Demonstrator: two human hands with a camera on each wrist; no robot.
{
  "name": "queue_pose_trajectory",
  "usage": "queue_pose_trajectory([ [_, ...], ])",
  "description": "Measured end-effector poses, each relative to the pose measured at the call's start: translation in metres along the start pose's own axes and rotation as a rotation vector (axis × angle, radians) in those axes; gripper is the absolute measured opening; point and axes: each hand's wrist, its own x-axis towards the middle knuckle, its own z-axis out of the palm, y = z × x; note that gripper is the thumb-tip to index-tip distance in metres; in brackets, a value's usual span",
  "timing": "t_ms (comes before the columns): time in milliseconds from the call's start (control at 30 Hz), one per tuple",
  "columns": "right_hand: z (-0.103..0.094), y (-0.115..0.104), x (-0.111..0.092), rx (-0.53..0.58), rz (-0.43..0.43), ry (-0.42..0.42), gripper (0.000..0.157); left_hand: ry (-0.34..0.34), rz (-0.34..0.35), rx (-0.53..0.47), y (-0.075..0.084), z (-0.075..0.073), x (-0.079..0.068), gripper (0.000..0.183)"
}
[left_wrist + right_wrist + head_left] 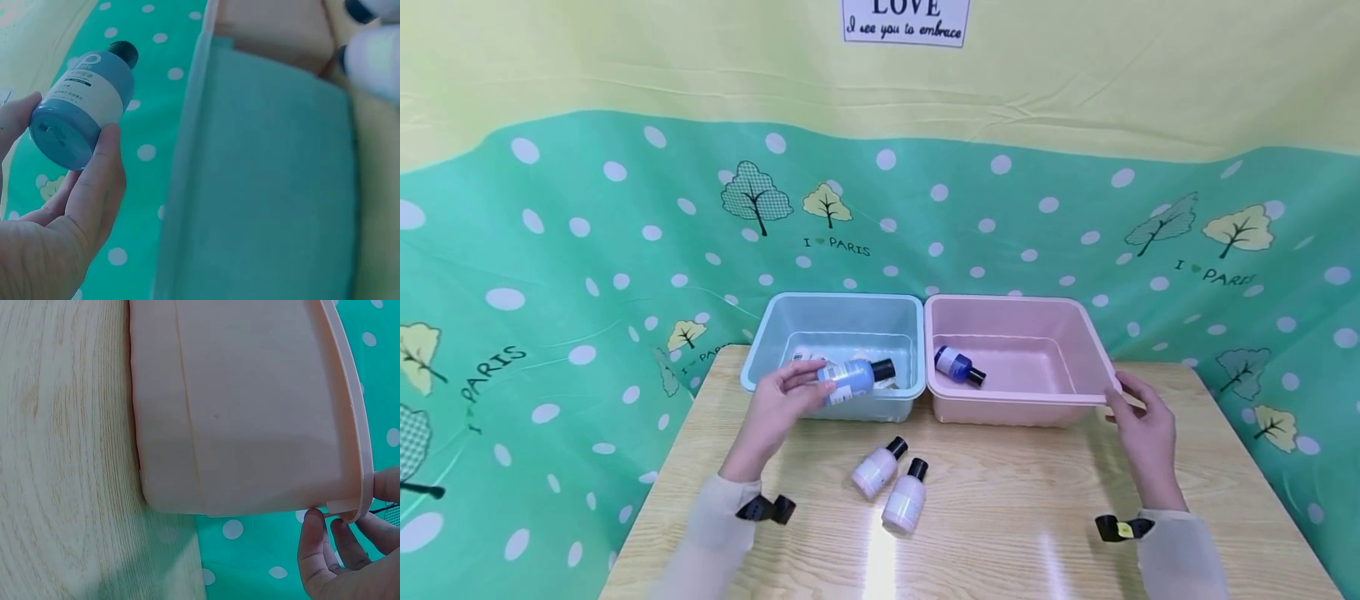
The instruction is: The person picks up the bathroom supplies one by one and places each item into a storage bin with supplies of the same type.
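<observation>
My left hand (785, 402) grips a blue bottle (848, 379) with a black cap and white label, above the front of the light blue bin (835, 408). In the left wrist view the thumb and fingers hold this blue bottle (87, 94) near its base, its cap tilted away. My right hand (1144, 433) pinches the front right corner of the pink bin (1007, 408); the right wrist view shows fingers around the rim of the pink bin (250, 419). Inside the pink bin lies a dark blue bottle (958, 366).
Two pale bottles with black caps, one on the left (876, 470) and one on the right (905, 498), lie on the wooden table (1000, 517) before the bins. Partly hidden items lie in the light blue bin. A green dotted cloth (647, 192) hangs behind.
</observation>
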Motion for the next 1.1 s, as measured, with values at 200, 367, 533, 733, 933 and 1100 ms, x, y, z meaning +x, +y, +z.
queue_pose_trajectory([
  [200, 0.000, 0.001, 0.002, 0.017, -0.014, 0.007, 0.045, -0.021, 0.029, -0.033, 0.027, -0.007, 0.041, 0.061],
  [367, 0.000, 0.001, 0.003, 0.015, -0.018, 0.016, 0.044, -0.044, 0.035, -0.067, 0.040, -0.007, 0.081, 0.063],
  [533, 0.001, 0.002, 0.003, 0.012, -0.021, 0.018, 0.044, -0.073, 0.002, -0.077, 0.041, -0.003, 0.115, 0.065],
  [733, 0.002, 0.003, 0.002, 0.022, -0.013, 0.001, 0.046, -0.079, -0.016, -0.102, 0.032, 0.003, 0.136, 0.057],
  [933, 0.001, 0.003, 0.003, 0.025, -0.004, 0.011, 0.045, -0.104, -0.004, -0.094, 0.031, 0.021, 0.140, 0.058],
  [1100, 0.001, 0.005, 0.004, 0.025, -0.005, 0.012, 0.045, -0.129, -0.017, -0.080, 0.029, 0.042, 0.147, 0.057],
])
